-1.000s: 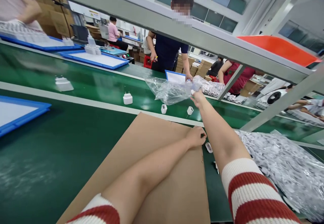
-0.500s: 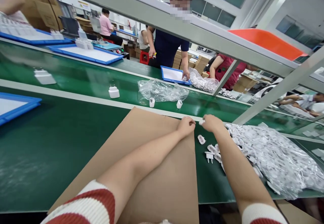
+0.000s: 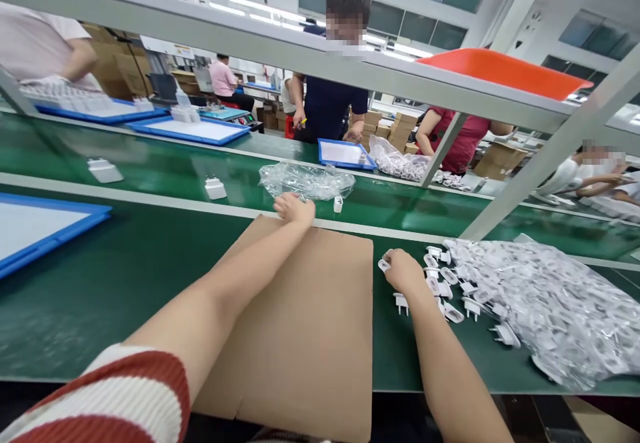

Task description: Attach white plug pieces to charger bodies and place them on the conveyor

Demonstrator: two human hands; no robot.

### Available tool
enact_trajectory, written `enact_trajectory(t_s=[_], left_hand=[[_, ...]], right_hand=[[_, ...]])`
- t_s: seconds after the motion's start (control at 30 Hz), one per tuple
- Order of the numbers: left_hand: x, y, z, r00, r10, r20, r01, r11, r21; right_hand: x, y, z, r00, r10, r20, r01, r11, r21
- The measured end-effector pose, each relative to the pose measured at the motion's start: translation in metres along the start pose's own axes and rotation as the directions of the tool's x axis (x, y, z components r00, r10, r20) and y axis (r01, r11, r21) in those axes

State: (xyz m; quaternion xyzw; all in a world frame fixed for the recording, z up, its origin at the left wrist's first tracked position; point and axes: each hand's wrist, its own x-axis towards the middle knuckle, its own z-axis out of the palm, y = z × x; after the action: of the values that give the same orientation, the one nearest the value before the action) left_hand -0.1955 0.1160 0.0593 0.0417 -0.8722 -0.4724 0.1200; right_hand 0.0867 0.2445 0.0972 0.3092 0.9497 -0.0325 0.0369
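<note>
My left hand (image 3: pixel 295 208) reaches over the cardboard sheet (image 3: pixel 305 323) to the near rim of the green conveyor. Its fingers are curled, and whatever is in them is hidden. Just right of it a small white charger housing (image 3: pixel 339 204) stands with its open end showing. Behind my hand lies a crumpled clear plastic bag (image 3: pixel 307 179). My right hand (image 3: pixel 404 271) is closed on a white oval plug piece (image 3: pixel 384 265), right of the cardboard. Loose white two-pin plug pieces (image 3: pixel 433 286) lie beside that hand, near a large clear bag full of them (image 3: pixel 555 303).
Assembled white chargers (image 3: pixel 215 188) rest on the conveyor at the left. A blue-rimmed tray (image 3: pixel 50 229) sits on the near left bench. A metal rail (image 3: pixel 280 56) and slanted post (image 3: pixel 545 136) cross ahead. Across the belt, a co-worker in dark blue stands behind another tray (image 3: pixel 345 153).
My left hand has moved left and forward to where a charger housing stood, which is now out of sight. My right hand has drawn back slightly with the plug piece. The view has shifted.
</note>
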Motion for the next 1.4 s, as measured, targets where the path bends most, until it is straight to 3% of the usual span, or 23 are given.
enact_trajectory(t_s=[0.07,0.1,0.2,0.3,0.47,0.63,0.77,0.93,1.03,1.13,1.23,1.37,1.4], left_hand=[[0.029,-0.015,-0.01,0.995,-0.088,-0.052,0.093,0.991,0.098],[0.04,-0.021,-0.014,0.995,-0.097,-0.029,0.1,0.988,0.12],[0.068,-0.03,-0.017,0.996,-0.011,0.09,0.0,0.992,0.129],[0.086,-0.031,-0.014,0.987,0.062,0.151,-0.083,0.987,0.136],[0.102,-0.045,-0.009,0.978,0.004,0.21,-0.052,0.974,0.221],[0.097,-0.046,-0.002,0.96,0.122,0.251,-0.18,0.958,0.224],[0.077,-0.022,0.02,0.902,0.249,0.353,-0.327,0.928,0.18],[0.051,0.005,0.037,0.863,0.26,0.434,-0.408,0.864,0.293],[0.039,0.013,0.033,0.832,0.302,0.465,-0.459,0.846,0.273],[0.02,0.014,0.021,0.744,0.403,0.533,-0.559,0.813,0.165],[-0.012,0.007,0.001,0.573,0.51,0.641,-0.663,0.748,-0.003],[-0.06,-0.014,-0.037,0.314,0.61,0.728,-0.7,0.666,-0.257],[-0.07,-0.018,-0.045,0.309,0.614,0.727,-0.678,0.678,-0.284]], right_hand=[[-0.003,-0.001,0.001,1.0,-0.017,0.008,0.017,1.0,0.001],[-0.004,-0.001,0.001,1.0,-0.019,0.009,0.019,1.0,0.005],[-0.006,-0.001,0.002,1.0,-0.016,0.012,0.015,0.999,0.045],[-0.005,0.0,0.004,1.0,-0.024,0.002,0.024,0.995,0.094],[0.0,0.005,0.013,0.997,-0.059,-0.041,0.066,0.975,0.214],[0.005,0.006,0.02,0.995,-0.068,-0.077,0.093,0.913,0.397],[0.008,0.005,0.022,0.994,-0.055,-0.095,0.096,0.861,0.499],[0.008,0.006,0.022,0.996,-0.035,-0.08,0.072,0.852,0.518],[0.011,0.008,0.023,0.992,-0.045,-0.119,0.117,0.687,0.717],[0.014,0.008,0.023,0.987,-0.011,-0.161,0.154,0.355,0.922],[0.013,0.006,0.019,0.988,0.017,-0.153,0.151,0.078,0.985],[0.008,0.003,0.011,0.997,-0.068,-0.028,0.019,-0.126,0.992],[0.006,0.002,0.009,0.995,-0.096,-0.004,-0.011,-0.149,0.989]])
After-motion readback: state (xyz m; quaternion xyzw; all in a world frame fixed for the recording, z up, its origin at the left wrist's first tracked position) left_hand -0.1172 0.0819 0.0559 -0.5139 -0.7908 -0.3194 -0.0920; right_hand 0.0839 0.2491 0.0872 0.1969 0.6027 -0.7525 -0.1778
